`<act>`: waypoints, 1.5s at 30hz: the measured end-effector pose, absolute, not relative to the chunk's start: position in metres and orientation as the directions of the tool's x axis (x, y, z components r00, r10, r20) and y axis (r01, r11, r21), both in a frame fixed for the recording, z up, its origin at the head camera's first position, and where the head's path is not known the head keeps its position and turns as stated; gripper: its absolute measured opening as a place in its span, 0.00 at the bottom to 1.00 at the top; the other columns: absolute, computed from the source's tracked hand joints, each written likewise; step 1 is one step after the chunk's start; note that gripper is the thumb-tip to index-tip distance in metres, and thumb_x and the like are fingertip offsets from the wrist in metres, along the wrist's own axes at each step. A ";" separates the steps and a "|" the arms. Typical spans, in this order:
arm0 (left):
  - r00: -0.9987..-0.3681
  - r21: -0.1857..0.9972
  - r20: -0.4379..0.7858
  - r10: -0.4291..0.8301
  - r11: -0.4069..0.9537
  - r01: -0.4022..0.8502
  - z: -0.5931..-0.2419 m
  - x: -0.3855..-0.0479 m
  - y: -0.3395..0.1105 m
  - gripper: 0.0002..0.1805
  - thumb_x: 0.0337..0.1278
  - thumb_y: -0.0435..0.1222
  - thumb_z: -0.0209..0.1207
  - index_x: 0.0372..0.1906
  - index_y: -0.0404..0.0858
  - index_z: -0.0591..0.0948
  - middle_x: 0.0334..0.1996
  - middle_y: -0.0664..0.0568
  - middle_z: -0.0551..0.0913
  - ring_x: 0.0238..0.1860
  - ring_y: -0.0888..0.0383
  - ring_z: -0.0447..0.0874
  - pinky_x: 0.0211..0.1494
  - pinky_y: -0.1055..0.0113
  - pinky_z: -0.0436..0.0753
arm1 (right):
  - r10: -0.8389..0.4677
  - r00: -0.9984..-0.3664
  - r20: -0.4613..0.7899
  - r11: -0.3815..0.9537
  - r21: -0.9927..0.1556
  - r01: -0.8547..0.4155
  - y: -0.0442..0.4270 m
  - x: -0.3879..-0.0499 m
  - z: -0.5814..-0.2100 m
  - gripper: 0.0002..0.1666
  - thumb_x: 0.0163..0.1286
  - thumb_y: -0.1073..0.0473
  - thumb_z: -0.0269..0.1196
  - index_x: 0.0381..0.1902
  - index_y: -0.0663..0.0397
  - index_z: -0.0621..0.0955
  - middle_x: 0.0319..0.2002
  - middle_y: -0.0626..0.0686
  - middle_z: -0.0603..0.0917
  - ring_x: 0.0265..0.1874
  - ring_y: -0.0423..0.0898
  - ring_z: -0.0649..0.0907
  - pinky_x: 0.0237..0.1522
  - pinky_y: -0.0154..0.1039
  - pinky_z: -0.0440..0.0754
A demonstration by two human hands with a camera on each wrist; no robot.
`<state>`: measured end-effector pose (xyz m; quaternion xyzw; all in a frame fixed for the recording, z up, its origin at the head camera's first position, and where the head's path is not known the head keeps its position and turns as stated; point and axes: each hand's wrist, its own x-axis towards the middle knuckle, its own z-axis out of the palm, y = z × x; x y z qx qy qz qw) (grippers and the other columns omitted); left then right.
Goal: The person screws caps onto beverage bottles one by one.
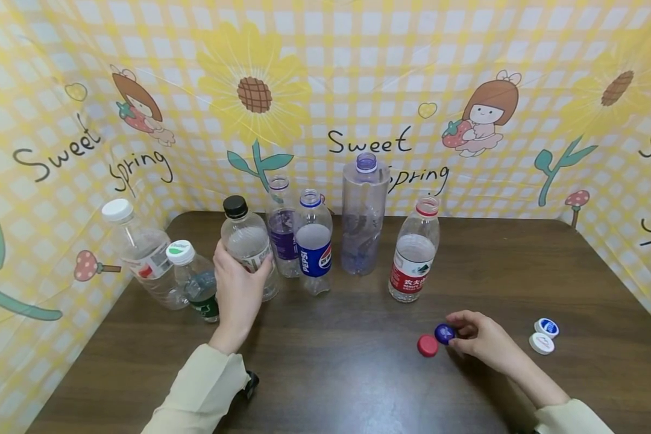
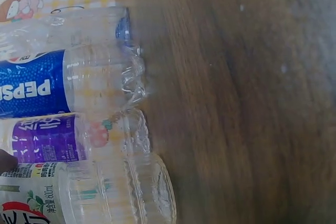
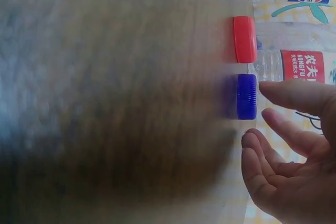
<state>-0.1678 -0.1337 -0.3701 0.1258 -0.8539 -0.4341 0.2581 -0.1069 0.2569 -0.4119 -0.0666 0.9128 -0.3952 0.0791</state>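
My left hand (image 1: 240, 289) grips a clear plastic bottle (image 1: 248, 235) with a black cap, fingers round its left side and thumb across the front. In the left wrist view this bottle (image 2: 121, 192) stands upright on the table, with a thumb tip at its label. My right hand (image 1: 485, 340) is beside a dark blue cap (image 1: 445, 334) lying on the table. In the right wrist view its thumb and forefinger are close to the blue cap (image 3: 247, 97) without pinching it, the other fingers loosely bent. A red cap (image 1: 427, 345) lies left of the blue one.
Uncapped bottles stand behind: a purple-labelled one (image 1: 284, 235), a Pepsi bottle (image 1: 313, 250), a tall one (image 1: 362, 223) and a red-labelled one (image 1: 410, 265). Two white-capped bottles (image 1: 180, 256) (image 1: 146, 259) stand at left. Two white caps (image 1: 542, 342) (image 1: 547, 327) lie right.
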 end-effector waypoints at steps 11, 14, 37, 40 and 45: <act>-0.835 0.823 0.314 -0.451 0.568 0.003 -0.372 -0.177 -0.133 0.50 0.55 0.44 0.64 0.74 0.34 0.46 0.68 0.33 0.59 0.69 0.38 0.59 0.69 0.41 0.65 | -0.194 -0.977 -0.084 0.693 -0.717 -0.076 0.255 -0.110 -0.415 0.22 0.53 0.66 0.70 0.47 0.67 0.79 0.38 0.60 0.84 0.36 0.47 0.80 0.33 0.30 0.77; -0.836 0.823 0.312 -0.452 0.568 0.000 -0.372 -0.179 -0.133 0.51 0.56 0.44 0.64 0.74 0.35 0.45 0.69 0.33 0.58 0.70 0.37 0.58 0.69 0.41 0.65 | -0.191 -0.978 -0.081 0.699 -0.711 -0.077 0.255 -0.110 -0.415 0.22 0.53 0.65 0.70 0.47 0.67 0.79 0.38 0.59 0.84 0.36 0.47 0.80 0.34 0.31 0.77; -0.827 0.835 0.296 -0.478 0.549 -0.018 -0.373 -0.194 -0.133 0.52 0.58 0.43 0.62 0.75 0.37 0.39 0.69 0.30 0.56 0.69 0.35 0.57 0.70 0.41 0.62 | -0.180 -0.979 -0.091 0.716 -0.695 -0.067 0.253 -0.111 -0.415 0.22 0.52 0.65 0.71 0.45 0.66 0.80 0.38 0.59 0.82 0.37 0.48 0.79 0.35 0.35 0.77; -0.828 0.838 0.290 -0.480 0.545 -0.022 -0.372 -0.194 -0.134 0.52 0.59 0.42 0.61 0.75 0.38 0.38 0.69 0.30 0.55 0.69 0.35 0.57 0.70 0.41 0.62 | -0.177 -0.980 -0.088 0.717 -0.694 -0.067 0.253 -0.112 -0.415 0.21 0.52 0.65 0.71 0.45 0.65 0.81 0.38 0.59 0.82 0.37 0.47 0.79 0.35 0.34 0.76; -0.832 0.844 0.275 -0.482 0.536 -0.032 -0.372 -0.195 -0.136 0.53 0.60 0.42 0.61 0.75 0.38 0.36 0.70 0.30 0.54 0.70 0.35 0.55 0.71 0.41 0.61 | -0.174 -0.981 -0.086 0.720 -0.691 -0.068 0.253 -0.112 -0.416 0.21 0.52 0.65 0.71 0.45 0.65 0.81 0.38 0.59 0.82 0.37 0.47 0.79 0.36 0.35 0.76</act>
